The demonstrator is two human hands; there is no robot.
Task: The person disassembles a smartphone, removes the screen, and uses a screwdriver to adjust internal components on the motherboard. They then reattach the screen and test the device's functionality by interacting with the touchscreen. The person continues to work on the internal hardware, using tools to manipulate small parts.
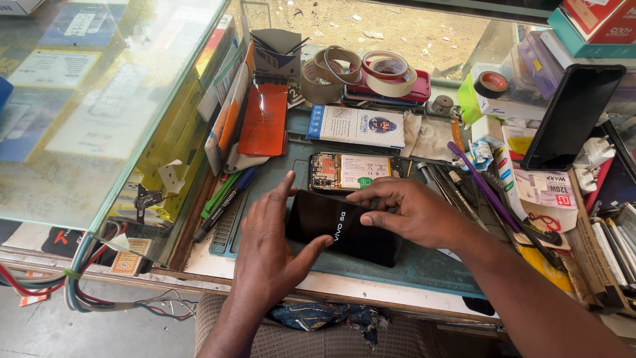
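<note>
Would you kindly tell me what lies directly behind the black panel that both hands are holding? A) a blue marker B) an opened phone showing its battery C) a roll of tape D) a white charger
B: the opened phone, its battery and board exposed, lies on the mat just beyond the black panel held by the left hand and right hand.

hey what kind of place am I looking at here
Likely a phone repair counter: an opened phone with its insides bare, rolls of tape, and both hands on a black phone.
</note>
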